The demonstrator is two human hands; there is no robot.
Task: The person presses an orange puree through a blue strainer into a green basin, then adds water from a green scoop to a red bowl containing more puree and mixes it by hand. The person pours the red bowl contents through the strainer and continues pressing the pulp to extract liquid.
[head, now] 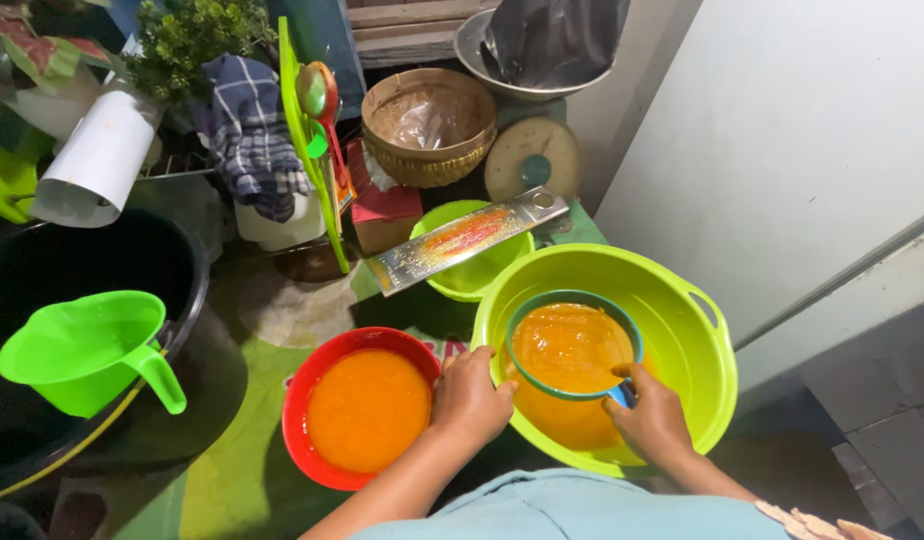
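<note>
My right hand [654,420] grips the blue handle of a round green-rimmed strainer [572,345] full of orange pulp, held over a large lime-green basin [682,330] with orange liquid in it. My left hand [469,400] rests on the near left rim of that basin, fingers curled over the edge. Just left of it stands a red bowl [304,395] filled with orange puree.
A metal grater [462,240] smeared with orange lies across a smaller lime-green bowl [472,280]. A green jug [87,350] sits in a big black tub [187,270]. A woven basket [427,125], a round lid [532,155], a checked cloth [252,120] and a white wall panel [782,140] stand behind.
</note>
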